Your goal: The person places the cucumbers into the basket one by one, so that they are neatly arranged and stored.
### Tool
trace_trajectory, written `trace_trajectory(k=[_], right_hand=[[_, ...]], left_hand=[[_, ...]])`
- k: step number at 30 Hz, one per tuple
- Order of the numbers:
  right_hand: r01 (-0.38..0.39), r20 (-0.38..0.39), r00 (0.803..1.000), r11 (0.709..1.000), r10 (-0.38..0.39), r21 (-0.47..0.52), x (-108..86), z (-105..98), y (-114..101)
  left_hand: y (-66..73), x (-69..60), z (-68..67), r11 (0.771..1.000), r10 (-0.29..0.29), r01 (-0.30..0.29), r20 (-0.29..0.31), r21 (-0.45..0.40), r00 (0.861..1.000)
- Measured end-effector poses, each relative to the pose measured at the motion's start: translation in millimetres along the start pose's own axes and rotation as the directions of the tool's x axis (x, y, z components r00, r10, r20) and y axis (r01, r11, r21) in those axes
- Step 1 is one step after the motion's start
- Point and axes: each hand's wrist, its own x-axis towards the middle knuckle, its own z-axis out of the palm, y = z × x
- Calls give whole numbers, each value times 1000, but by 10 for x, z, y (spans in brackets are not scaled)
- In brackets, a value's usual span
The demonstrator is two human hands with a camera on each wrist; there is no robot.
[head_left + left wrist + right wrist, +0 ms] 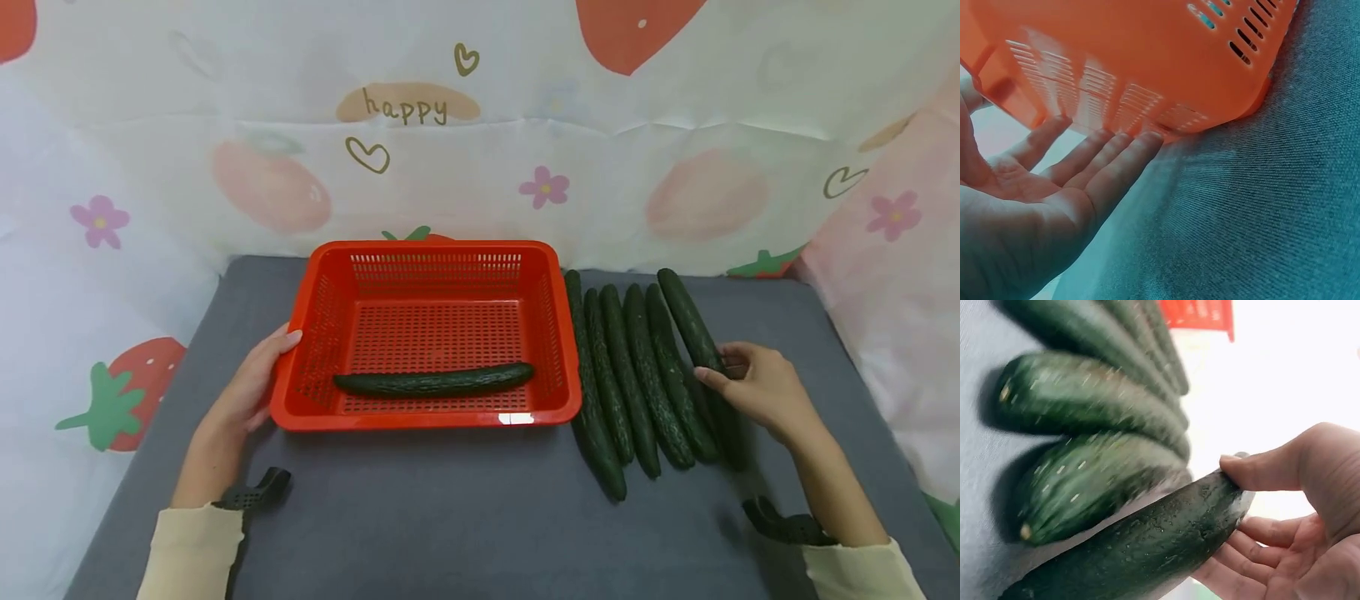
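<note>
My left hand (251, 379) holds the left side of a red plastic basket (426, 420), the thumb at its rim. In the left wrist view, the fingers (1125, 165) touch the basket's slotted outer wall (1141, 56). One dark green cucumber (435, 382) lies crosswise in the basket. At the right, my right hand (761, 387) grips another cucumber (690, 312) between thumb and fingers. This cucumber (1147, 540) slants across the right wrist view, beside the rest of the row. Its far end stands above the neighbouring cucumbers in the head view.
Several cucumbers (618, 375) lie side by side between the basket and my right hand, the leftmost against the basket's right side. A grey cloth (450, 517) covers the table. Behind it hangs a white sheet (480, 183) printed with strawberries and flowers.
</note>
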Motion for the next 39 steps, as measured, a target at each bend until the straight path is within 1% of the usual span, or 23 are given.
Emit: trace_trajectory(k=[5, 9, 12, 16, 19, 23, 28, 31, 36, 39], right_hand=[[56, -32, 998, 998, -54, 36, -74, -42, -120], [87, -57, 995, 996, -85, 36, -119, -83, -198], [110, -81, 991, 993, -107, 39, -152, -104, -270], [160, -116, 981, 987, -157, 23, -193, -125, -409], [207, -132, 970, 978, -204, 14, -218, -128, -553], [251, -116, 962, 968, -248, 4, -257, -112, -771], [300, -87, 950, 954, -301, -18, -289, -95, -1025], [349, -73, 934, 937, -350, -19, -283, -87, -1153], [417, -47, 908, 909, -417, -15, -250, -99, -1341], [437, -30, 899, 899, -437, -16, -234, -111, -1446]], left_hand=[[25, -21, -3, 1000, -16, 16, 2, -15, 1000], [24, -20, 6, 999, -14, 14, 14, -31, 1000], [9, -16, 18, 999, -16, 16, 8, -38, 1000], [-11, -8, 30, 999, -21, 21, -4, -33, 1000], [-13, 1, 34, 999, -14, 14, -3, -29, 1000], [-14, 14, 36, 999, -5, 5, -1, -38, 1000], [-26, 33, 54, 999, -9, 8, -17, -42, 1000], [-32, 47, 68, 999, -13, 12, -30, -38, 999], [-25, 57, 82, 999, -10, 9, -26, -37, 1000], [-23, 61, 95, 999, -8, 7, -18, -34, 1000]])
